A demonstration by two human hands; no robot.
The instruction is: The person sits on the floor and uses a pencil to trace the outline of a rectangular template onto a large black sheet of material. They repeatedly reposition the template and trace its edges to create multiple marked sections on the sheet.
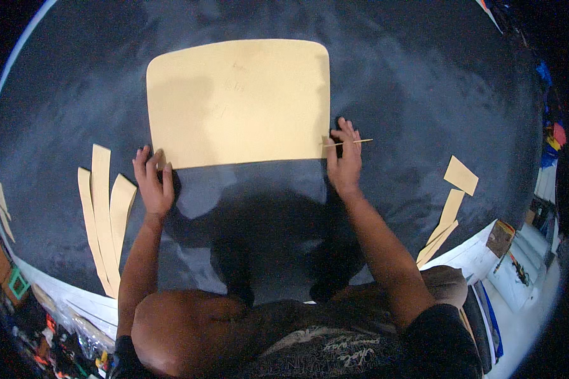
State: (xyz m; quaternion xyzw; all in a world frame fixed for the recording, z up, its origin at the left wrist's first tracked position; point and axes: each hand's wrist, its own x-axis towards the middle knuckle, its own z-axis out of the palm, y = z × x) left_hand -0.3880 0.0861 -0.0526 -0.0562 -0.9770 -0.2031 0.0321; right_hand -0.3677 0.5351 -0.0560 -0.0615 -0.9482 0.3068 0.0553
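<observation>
Cream panel (240,104) on a dark surface (411,95)

We see the panel lying flat in the upper middle of the view. The left hand (155,188), its fingers loosely spread, touches the lower left corner and grips nothing. The right hand (344,165), fingers partly curled, holds a thin stick (365,141) crosswise near the lower right corner. To the left lie cream strips (101,196); to the right, smaller cream pieces (460,175).

Both hands (154,187) well apart, fingers (140,164) bent, forearms (140,252) angled inward.
</observation>
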